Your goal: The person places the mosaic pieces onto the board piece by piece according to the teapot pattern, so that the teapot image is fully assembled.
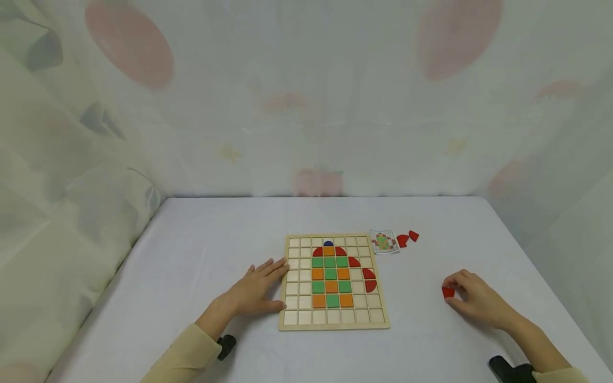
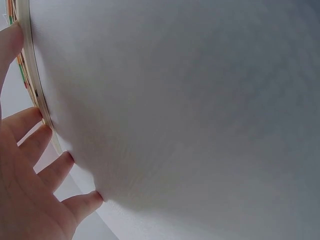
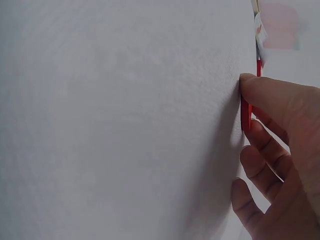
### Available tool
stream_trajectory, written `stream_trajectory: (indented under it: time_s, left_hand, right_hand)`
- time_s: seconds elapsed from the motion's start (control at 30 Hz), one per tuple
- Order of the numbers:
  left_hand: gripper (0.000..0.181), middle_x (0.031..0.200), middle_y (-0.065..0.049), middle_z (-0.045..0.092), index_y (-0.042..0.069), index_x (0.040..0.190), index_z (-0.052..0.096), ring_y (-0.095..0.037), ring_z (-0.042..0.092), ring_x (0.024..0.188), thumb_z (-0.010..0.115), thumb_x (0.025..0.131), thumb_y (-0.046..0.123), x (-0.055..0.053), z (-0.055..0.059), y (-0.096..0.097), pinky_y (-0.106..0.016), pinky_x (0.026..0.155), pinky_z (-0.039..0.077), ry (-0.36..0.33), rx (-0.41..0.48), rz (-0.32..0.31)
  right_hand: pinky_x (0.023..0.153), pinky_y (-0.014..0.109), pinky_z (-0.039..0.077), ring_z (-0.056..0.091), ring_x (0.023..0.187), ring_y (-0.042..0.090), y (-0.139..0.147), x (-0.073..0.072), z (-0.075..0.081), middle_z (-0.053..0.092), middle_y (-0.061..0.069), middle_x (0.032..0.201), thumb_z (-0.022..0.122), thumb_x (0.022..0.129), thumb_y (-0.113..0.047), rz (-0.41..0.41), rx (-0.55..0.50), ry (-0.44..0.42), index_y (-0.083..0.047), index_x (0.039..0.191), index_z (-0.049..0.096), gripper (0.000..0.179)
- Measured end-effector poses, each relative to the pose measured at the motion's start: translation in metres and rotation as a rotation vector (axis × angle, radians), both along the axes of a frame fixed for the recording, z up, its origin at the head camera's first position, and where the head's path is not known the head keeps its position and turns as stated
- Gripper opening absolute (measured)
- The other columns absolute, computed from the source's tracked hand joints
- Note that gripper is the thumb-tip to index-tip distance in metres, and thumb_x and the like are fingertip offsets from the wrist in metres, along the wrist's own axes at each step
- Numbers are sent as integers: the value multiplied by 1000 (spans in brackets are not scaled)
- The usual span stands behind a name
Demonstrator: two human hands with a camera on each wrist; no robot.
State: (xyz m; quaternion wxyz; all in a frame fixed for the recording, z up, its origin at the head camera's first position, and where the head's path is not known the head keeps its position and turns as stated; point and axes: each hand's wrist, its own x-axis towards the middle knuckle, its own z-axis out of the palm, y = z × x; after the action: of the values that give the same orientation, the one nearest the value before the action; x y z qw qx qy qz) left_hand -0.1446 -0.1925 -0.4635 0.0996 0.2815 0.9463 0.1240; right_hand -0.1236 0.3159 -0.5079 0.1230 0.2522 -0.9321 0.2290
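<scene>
A wooden grid board (image 1: 334, 327) lies on the table, with orange, green and red tiles in some squares and a blue half-round tile (image 1: 328, 243) at the top. My left hand (image 1: 256, 290) spreads along its left edge, thumb and fingertips against the rim; the left wrist view shows the same board edge (image 2: 36, 80) under straight fingers. Well to the right of the board, my right hand (image 1: 474, 300) pinches a small red tile (image 1: 448, 292) between thumb and fingers, low at the tabletop. From the right wrist the red tile (image 3: 246, 114) appears edge-on; its full outline is hidden.
A printed pattern card (image 1: 384, 250) lies by the board's upper right corner. Beside it are two loose red pieces, a notched red tile (image 1: 402, 241) and a smaller red tile (image 1: 414, 235). White cloth covers the table (image 1: 230, 223); fabric curtains stand behind and at the sides.
</scene>
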Motion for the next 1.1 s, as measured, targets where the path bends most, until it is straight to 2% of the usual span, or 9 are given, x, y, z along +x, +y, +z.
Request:
stream_trajectory:
  time_s: [0.27, 0.57, 0.9, 1.1]
  left_hand:
    - [81, 152, -6, 24, 11, 144, 31, -36, 22, 137, 67, 80, 45, 1, 4, 1, -67, 101, 20, -10, 3, -1]
    - [81, 152, -6, 24, 11, 144, 31, -36, 22, 137, 67, 80, 45, 2, 5, 2, -67, 101, 20, -22, -6, 5]
    - [81, 152, -6, 24, 12, 144, 31, -36, 23, 137, 68, 80, 44, 2, 4, 2, -67, 100, 21, -17, -9, 5]
    - [82, 152, -6, 24, 11, 144, 31, -37, 23, 137, 68, 79, 45, 2, 5, 2, -67, 100, 21, -16, -8, 4]
  right_hand:
    - [67, 14, 40, 46, 77, 0, 0, 0, 1, 53, -13, 84, 81, 63, -5, 18, -7, 20, -16, 87, 60, 34]
    - [65, 17, 41, 44, 75, 0, -4, 0, 1, 52, -14, 83, 81, 63, -6, 0, -1, 22, -17, 88, 60, 34]
    - [67, 22, 48, 48, 78, 4, -29, -3, 10, 53, -14, 84, 80, 67, -9, -26, 1, -32, -17, 90, 62, 30]
    - [66, 23, 48, 50, 77, 5, -49, -6, 13, 55, -13, 84, 80, 68, -11, -23, 1, -30, -17, 90, 63, 29]
